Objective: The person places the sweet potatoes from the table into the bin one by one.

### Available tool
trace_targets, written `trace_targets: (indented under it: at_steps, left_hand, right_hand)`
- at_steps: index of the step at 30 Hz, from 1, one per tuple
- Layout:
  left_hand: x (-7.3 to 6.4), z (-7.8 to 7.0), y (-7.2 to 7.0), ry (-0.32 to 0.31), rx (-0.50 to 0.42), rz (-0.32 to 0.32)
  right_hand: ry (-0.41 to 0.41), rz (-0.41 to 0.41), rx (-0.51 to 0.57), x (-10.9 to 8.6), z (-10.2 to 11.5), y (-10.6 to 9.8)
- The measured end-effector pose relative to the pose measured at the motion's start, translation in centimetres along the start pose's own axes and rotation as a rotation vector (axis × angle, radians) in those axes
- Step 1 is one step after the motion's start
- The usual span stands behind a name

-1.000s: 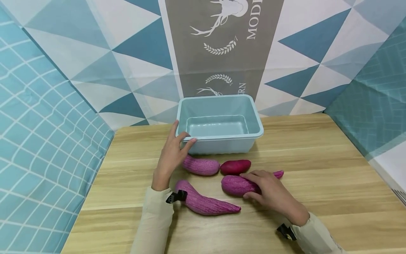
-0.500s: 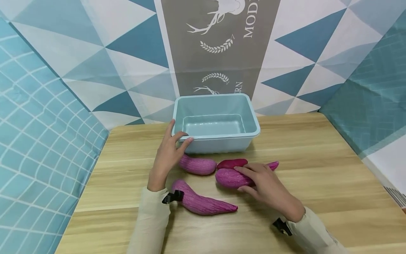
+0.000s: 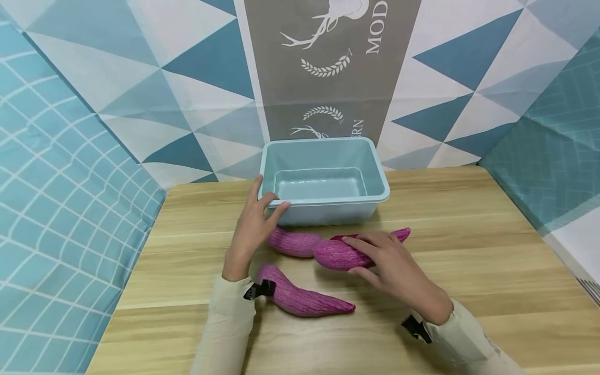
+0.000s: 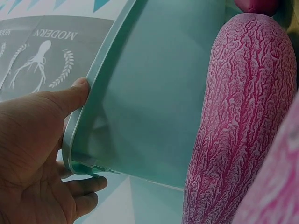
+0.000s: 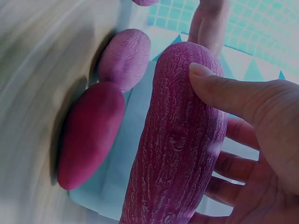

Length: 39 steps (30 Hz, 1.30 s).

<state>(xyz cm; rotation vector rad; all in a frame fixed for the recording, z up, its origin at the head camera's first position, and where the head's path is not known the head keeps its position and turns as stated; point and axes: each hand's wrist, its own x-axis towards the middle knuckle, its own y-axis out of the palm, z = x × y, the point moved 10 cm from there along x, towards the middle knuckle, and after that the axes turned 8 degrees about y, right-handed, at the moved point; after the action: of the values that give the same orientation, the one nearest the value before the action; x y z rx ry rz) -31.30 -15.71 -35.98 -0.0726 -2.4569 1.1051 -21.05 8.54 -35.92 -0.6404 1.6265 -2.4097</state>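
My left hand grips the rim of a light blue plastic basin at its front left corner, thumb and fingers on either side of the rim. My right hand holds a wrinkled purple sweet potato, its thumb on one side and fingers on the other. In the right wrist view it hangs above the table. Beyond it lies a smooth red sweet potato, mostly hidden in the head view. A paler purple sweet potato lies before the basin. Another long, tapered purple sweet potato lies nearer, beside the left wrist.
The wooden table carries everything. The basin stands at its back edge, against a patterned cloth with blue triangles. A blue gridded cloth hangs along the left side. Black straps sit on both wrists.
My right hand has carried the purple sweet potato up and slightly leftward toward the basin, now covering most of the red one. The left hand stays on the basin rim.
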Motion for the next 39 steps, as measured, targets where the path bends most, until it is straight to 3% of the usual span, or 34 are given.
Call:
trace_targets:
  at_steps: [5, 22, 39]
  left_hand:
    - [-0.1, 0.1, 0.1, -0.017, -0.002, 0.005]
    - [0.0, 0.2, 0.3, -0.013, 0.004, 0.013]
    - [1.1, 0.4, 0.4, -0.001, -0.017, 0.04]
  right_hand:
    - [-0.006, -0.01, -0.02, 0.2, 0.4, -0.6]
    - [-0.142, -0.143, -0.028, 2.0, 2.5, -3.8]
    - [-0.125, -0.196, -0.019, 5.3, 2.2, -5.9]
